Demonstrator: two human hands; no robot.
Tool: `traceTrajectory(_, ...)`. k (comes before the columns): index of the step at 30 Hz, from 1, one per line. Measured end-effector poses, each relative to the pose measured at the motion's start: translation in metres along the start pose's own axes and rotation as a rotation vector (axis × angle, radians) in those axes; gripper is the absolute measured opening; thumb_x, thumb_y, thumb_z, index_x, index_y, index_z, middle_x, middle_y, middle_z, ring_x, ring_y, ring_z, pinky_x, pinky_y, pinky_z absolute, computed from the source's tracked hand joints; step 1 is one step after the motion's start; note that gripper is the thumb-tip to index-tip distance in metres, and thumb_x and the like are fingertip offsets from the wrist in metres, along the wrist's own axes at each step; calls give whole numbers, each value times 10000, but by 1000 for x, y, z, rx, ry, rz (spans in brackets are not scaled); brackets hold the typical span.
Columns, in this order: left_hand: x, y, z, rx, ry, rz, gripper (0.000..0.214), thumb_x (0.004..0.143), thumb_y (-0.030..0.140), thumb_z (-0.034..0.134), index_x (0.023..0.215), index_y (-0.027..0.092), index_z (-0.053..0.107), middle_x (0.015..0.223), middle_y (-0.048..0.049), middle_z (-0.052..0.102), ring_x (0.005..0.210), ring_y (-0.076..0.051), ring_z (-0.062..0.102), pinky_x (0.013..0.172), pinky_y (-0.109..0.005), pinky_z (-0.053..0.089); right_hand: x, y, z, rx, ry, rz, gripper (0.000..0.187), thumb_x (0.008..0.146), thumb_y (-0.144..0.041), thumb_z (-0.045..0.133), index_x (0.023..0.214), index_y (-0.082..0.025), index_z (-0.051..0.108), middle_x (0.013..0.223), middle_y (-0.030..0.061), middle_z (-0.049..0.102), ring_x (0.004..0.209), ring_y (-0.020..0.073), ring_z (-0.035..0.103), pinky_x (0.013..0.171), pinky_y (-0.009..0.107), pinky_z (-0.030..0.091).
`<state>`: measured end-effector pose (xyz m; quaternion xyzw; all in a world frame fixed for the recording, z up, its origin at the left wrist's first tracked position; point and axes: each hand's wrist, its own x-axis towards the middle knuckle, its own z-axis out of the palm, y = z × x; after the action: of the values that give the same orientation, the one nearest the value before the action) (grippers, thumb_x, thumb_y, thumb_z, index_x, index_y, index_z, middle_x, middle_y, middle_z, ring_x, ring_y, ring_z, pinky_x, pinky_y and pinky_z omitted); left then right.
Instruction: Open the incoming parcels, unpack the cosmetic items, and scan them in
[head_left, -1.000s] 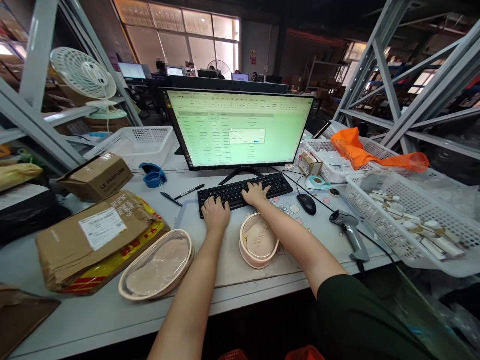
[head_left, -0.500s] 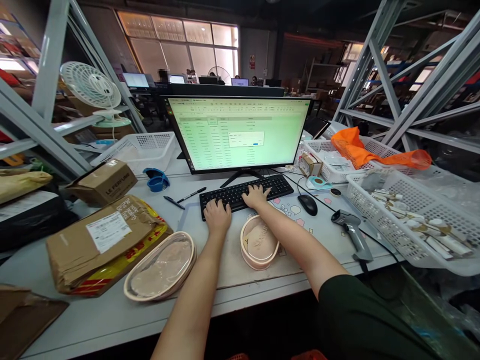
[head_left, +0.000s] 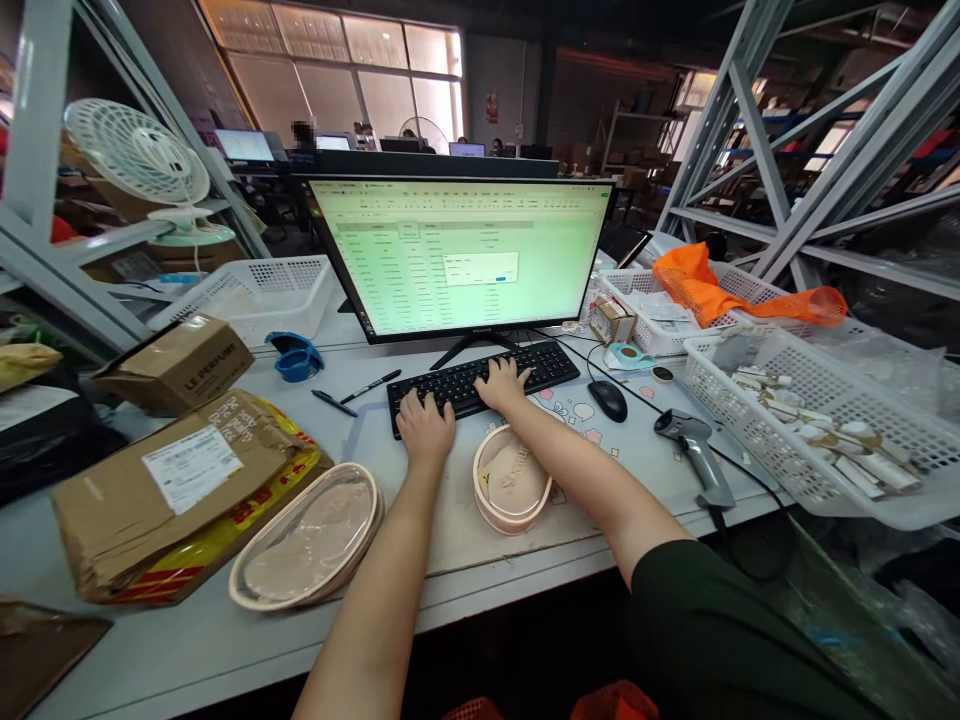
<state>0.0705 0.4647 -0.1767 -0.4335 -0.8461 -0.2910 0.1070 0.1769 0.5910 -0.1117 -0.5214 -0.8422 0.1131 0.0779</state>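
I'm sitting at the surface (head_left: 225, 640), typing. Monitor (head_left: 461, 255) at the far edge is showing a green sheet with a small dialog box open mid-screen; text too small to read, so I'm judging data entry as mid-way: dialog up, not yet dismissed.

Brown parcel (head_left: 172, 480) is lying near the left edge, a small carton (head_left: 176, 360) behind it. White basket (head_left: 817, 420) of small tubes is hanging over the right edge.

Keyboard (head_left: 480, 380) is sitting in the middle, just in front of the monitor stand. Its long axis is running left-right along the surface, right end angled slightly toward the far edge; keys facing up, front edge toward me.

Oval pink case (head_left: 307, 540) is lying near the front edge, left of my arms. Smaller pink case (head_left: 514, 480) is standing between my forearms, open side up.

Left hand (head_left: 425, 428) is resting on the keyboard's left end, fingers curled down on the keys, holding nothing. Right hand (head_left: 504, 384) is on the middle keys, fingers spread, holding nothing.

Scanner (head_left: 694, 450) and mouse (head_left: 607, 398) are lying right of the keyboard, untouched.
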Motion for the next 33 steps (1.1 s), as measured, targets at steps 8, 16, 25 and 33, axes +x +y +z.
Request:
traceTrajectory(8, 1, 1, -5, 22, -57, -4, 422, 1001, 383, 468, 1221, 92, 681, 1351, -254, 621, 1276, -402, 532, 1045, -535, 440, -4, -2, -6, -39, -103, -212, 423, 992, -254, 435, 1288, -223, 736, 1440, 115, 653, 1388, 285, 523, 1275, 629, 225)
traceTrajectory(16, 1, 0, -4, 25, -43, -9, 472, 993, 368, 505, 1360, 95, 620, 1408, -237, 608, 1290, -398, 529, 1057, -523, 413, -12, -6, -5, -119, -126, -344, 423, 979, -218, 450, 1212, -206, 802, 1480, 153, 614, 1452, 332, 443, 1257, 667, 230)
traceTrajectory(25, 1, 2, -5, 13, -66, -24, 515, 1007, 375, 500, 1413, 75, 600, 1434, -246, 584, 1292, -404, 534, 1062, -527, 397, -13, -12, 4, -159, -197, -471, 523, 985, -331, 527, 1494, -263, 626, 1712, 130, 356, 1622, 358, 169, 1258, 731, 147)
traceTrajectory(33, 1, 0, -2, 4, -68, -4, 450, 1004, 357, 515, 1336, 80, 643, 1357, -233, 623, 1267, -396, 542, 1039, -521, 424, -11, -11, 8, -173, -229, -503, 549, 1009, -371, 509, 1548, -284, 568, 1706, 133, 373, 1606, 365, 239, 1248, 711, 221)
